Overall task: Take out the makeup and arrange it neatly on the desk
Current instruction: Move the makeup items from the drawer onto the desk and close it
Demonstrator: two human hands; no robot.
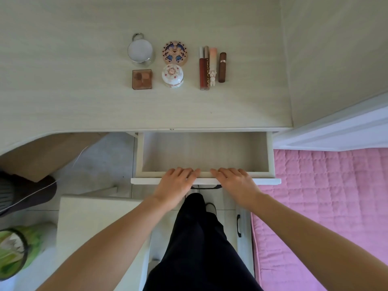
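You can read almost nothing here. The only lettering sits on the second lip gloss tube, upper centre-right of the frame, lying among the makeup on the bench. Gold characters run along its length, but they are too small and blurred for you to make out a single letter or a brand. The patterned round compact and the floral round jar beside it carry ornament only, no words or numbers that you can read.
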